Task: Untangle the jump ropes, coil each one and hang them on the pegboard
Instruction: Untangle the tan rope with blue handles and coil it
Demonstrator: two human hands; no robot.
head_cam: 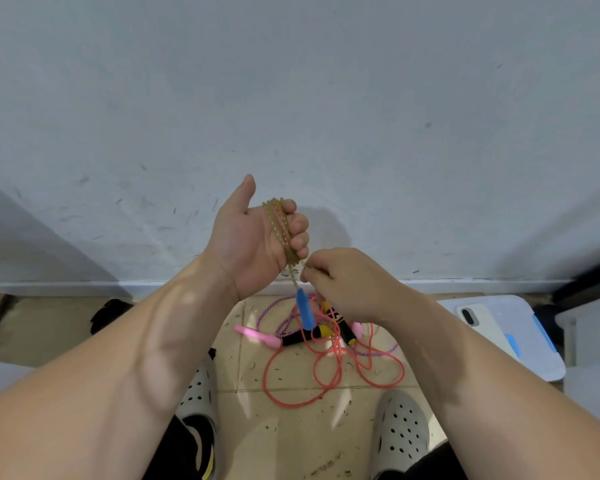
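My left hand is raised palm-up, its fingers curled round several loops of a translucent beaded jump rope, thumb pointing up. Just below it my right hand pinches a strand of the same rope. A blue handle of this rope dangles under my hands. On the tiled floor lies a tangle: an orange-red rope, a purple braided rope, a pink handle and black-and-yellow handles. No pegboard is in view.
A white wall stands straight ahead. A white-and-blue box with a phone on it sits at the right. My feet in perforated grey clogs flank the tangle. A dark object lies at left.
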